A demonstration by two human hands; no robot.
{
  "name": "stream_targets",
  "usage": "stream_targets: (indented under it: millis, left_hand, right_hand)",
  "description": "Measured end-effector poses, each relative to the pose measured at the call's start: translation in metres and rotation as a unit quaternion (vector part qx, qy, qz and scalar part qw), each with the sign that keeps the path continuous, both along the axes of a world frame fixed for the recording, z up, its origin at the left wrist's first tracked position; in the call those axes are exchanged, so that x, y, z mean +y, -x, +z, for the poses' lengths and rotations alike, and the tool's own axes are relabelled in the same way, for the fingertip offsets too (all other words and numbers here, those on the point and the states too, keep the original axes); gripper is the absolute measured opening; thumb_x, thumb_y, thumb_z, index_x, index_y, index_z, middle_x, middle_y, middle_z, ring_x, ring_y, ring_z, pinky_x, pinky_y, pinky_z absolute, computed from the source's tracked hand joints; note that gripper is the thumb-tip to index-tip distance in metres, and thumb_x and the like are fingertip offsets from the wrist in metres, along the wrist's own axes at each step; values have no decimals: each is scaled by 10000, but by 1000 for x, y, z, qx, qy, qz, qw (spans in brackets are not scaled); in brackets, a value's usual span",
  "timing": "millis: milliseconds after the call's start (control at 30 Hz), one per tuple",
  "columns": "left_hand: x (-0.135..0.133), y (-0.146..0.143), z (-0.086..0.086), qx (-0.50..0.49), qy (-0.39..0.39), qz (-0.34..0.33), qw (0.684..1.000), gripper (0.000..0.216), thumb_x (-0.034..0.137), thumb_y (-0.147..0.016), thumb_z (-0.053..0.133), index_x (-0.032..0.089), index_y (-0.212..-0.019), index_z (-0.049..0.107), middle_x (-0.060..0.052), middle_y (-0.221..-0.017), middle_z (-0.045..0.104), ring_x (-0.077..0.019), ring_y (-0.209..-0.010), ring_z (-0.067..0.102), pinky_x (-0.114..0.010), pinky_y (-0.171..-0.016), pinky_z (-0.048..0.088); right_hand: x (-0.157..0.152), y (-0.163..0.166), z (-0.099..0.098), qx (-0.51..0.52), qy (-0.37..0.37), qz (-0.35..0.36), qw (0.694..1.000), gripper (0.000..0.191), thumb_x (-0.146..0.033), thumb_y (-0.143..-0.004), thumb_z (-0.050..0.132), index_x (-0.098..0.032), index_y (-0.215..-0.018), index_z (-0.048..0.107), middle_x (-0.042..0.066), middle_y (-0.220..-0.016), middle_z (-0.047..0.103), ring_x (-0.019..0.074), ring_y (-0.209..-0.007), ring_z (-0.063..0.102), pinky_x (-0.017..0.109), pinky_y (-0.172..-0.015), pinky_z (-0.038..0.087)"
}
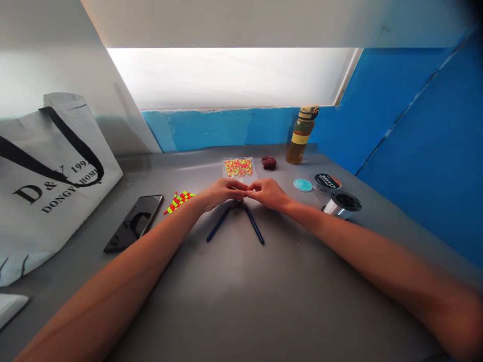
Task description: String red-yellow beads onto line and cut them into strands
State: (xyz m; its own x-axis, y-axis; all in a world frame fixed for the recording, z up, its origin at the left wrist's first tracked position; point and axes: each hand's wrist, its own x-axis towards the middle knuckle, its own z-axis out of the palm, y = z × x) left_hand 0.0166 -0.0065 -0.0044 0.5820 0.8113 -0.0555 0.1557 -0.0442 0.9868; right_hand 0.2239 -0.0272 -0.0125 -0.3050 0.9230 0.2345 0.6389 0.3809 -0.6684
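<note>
A grey metal tabletop (241, 306) runs beneath a frosted window (230, 78) and a chipped blue-painted wall (411, 146), with a white canvas tote bag (49, 201) with black straps leaning at left. An amber plastic bottle (302, 138) stands by the wall, near a black smartphone (134, 223) lying face up, a spool of clear line (342, 205), and a second, black-labelled spool (327, 183). Both bare hands, the left hand (222, 193) and the right hand (268, 193), meet at centre, their fingers (245, 190) pinched closed, though what they grip is too small to tell. Directly below, a thin dark-blue V-shaped rod (234, 223) rests on the tabletop, apex beneath the fingertips. Nearby lie a clear bag of neon beads (238, 168), a strip of yellow-and-red beads (179, 202), and a small teal disc (303, 185).
</note>
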Motion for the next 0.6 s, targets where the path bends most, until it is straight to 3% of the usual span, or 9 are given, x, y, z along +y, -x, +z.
stream_targets:
  millis: [133,267,367,467,600]
  left_hand:
    - [-1,-1,-3,-1,21,33,999,224,260,-713,820,155,-899,752,-43,-806,703,-139,-743,619,-283,-745,470]
    - [-1,-2,-3,-26,46,59,997,241,250,-685,848,146,-861,721,-41,-808,696,-133,-745,632,-288,-762,478]
    - [1,-2,-1,-67,75,107,989,311,222,-675,862,144,-939,717,-48,-899,706,-129,-810,650,-291,-822,487]
    - [3,1,1,-97,104,137,980,364,211,-695,855,156,-1030,723,-58,-1009,705,-120,-872,654,-279,-866,489]
    - [7,4,1,-123,121,145,974,318,197,-709,848,159,-998,721,-53,-1014,702,-108,-856,655,-250,-816,505]
  right_hand:
    - [0,1,-2,-12,-5,-24,1000,332,-477,-822,681,-168,-857,800,42,-736,693,158,-669,563,271,-592,341]
    - [-2,0,1,2,21,4,1000,351,-484,-858,644,-161,-837,779,28,-691,660,141,-635,543,266,-566,338]
    - [-5,-2,11,61,139,53,987,389,-505,-913,577,-160,-879,752,10,-644,618,112,-532,483,258,-508,347]
    - [-8,-3,22,124,273,99,949,395,-518,-928,575,-160,-929,742,39,-688,661,118,-496,521,273,-502,432]
    - [-8,-4,27,142,335,104,926,314,-457,-869,679,-150,-869,743,109,-803,727,178,-598,643,319,-569,535]
